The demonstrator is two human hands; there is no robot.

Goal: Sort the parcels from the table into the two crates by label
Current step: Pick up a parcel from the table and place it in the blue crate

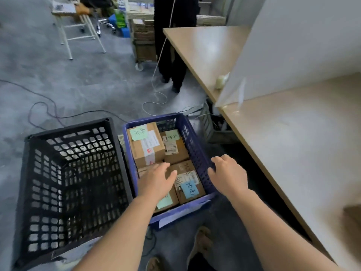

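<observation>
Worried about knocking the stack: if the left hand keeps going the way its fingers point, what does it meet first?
Probably the tall parcel with the green note, just beyond the left hand in the blue crate; depth is uncertain.

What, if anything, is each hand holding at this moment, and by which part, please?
The right hand grips the blue crate by its right rim. The left hand holds nothing; its fingers lie spread over the parcels inside.

Left hand (156,179) flat, right hand (227,171) curled, fwd.
</observation>
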